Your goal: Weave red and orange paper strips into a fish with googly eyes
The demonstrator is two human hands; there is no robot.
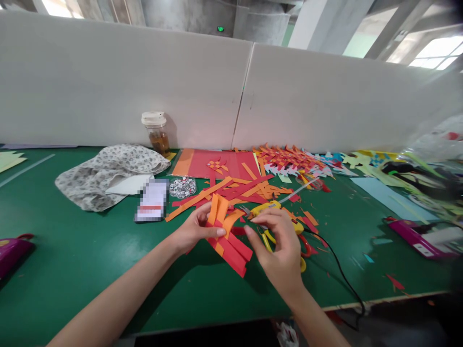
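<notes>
– Paper strips (231, 255), red and orange, woven: where, versus the phone (151, 201)?
– Right of it, nearer the camera. Left hand (195, 229) pinches them, thumb on top, other fingers mostly hidden underneath.
– Right hand (280, 243)?
– Further right of the phone. Thumb and index narrowly apart; can't tell if they touch paper. It partly covers a yellow tool (266, 207). Phone screen pixelated; both forearms cut off at bottom.
– Surface, room?
– Green table (90, 250) under the phone, white partition (123, 86) behind it, windows (439, 53) far off right.
– Strips' direction?
– Long axis slants: red ends point down-right, away from the phone; orange ends point up.
</notes>
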